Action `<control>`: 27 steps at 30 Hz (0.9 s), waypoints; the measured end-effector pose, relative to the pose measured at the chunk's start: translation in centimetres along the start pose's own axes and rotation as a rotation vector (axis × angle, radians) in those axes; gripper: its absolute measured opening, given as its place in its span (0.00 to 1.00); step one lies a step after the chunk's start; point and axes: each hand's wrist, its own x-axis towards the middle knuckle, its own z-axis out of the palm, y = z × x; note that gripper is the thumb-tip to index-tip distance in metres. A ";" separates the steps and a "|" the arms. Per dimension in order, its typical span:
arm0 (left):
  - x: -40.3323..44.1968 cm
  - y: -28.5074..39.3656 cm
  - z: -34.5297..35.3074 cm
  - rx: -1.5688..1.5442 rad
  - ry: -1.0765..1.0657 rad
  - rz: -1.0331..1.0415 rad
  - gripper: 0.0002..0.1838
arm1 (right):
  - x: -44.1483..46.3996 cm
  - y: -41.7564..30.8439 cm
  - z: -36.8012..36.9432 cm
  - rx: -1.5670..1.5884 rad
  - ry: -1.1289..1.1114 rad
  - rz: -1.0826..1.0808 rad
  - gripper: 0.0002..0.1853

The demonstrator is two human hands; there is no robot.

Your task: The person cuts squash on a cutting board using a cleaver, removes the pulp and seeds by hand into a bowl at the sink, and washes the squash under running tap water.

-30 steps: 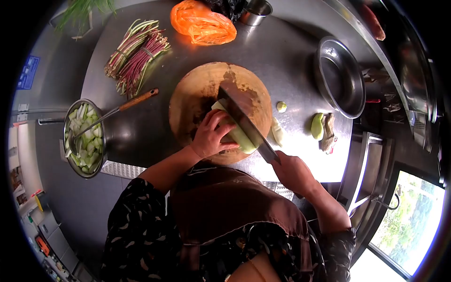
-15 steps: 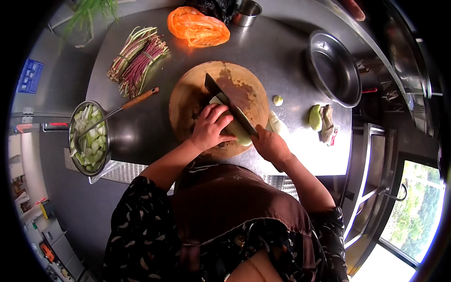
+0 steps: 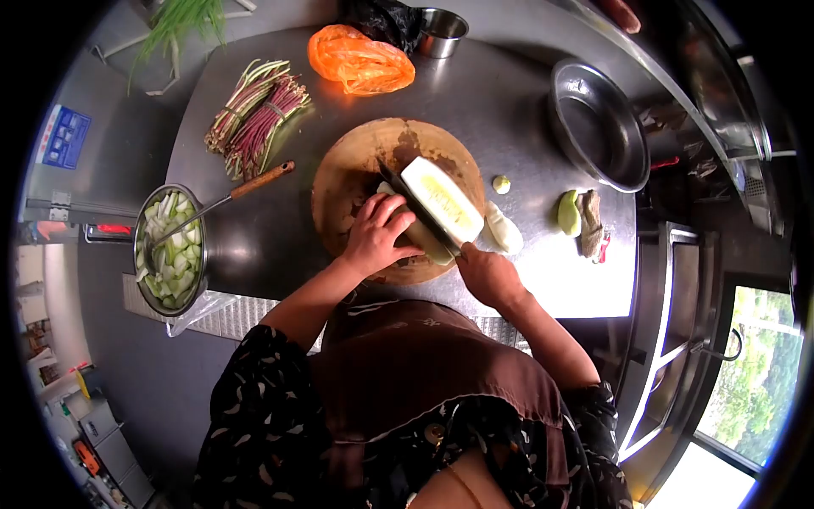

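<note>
On the round wooden chopping board (image 3: 348, 161), a pale green gourd is split lengthwise. One gourd half (image 3: 443, 200) lies right of the blade, its white, seedy cut face turned up. My left hand (image 3: 377, 233) is closed over the other gourd half (image 3: 431, 246), left of the blade. With its handle gripped in my right hand (image 3: 492, 278), the kitchen knife (image 3: 417, 206) slants between the two halves. The blade's lower edge is hidden. A peeled white vegetable piece (image 3: 504, 229) and a small round pale piece (image 3: 502, 184) lie beside the board.
Left stands a metal bowl (image 3: 200, 259) of cut green pieces with a wooden-handled ladle (image 3: 263, 176). Tied long beans (image 3: 263, 119), an orange bag (image 3: 360, 61) and a steel pot (image 3: 443, 34) are at the back. Right are a wide basin (image 3: 598, 127) and a green gourd (image 3: 569, 214).
The gourd has come apart along the knife. One half has tipped over to the right, showing its cut face. Both hands stay nearly in place.
</note>
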 end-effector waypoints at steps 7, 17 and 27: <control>-3.5 -0.5 -1.3 -0.022 -0.003 -0.071 0.24 | -4.0 2.5 0.3 0.834 0.131 0.227 0.13; 0.5 -1.0 -2.9 0.053 -0.378 0.179 0.45 | -7.4 7.1 1.1 1.081 0.469 0.404 0.14; 9.2 0.4 0.1 0.070 -0.738 0.347 0.61 | -9.4 8.3 2.6 1.126 0.543 0.446 0.13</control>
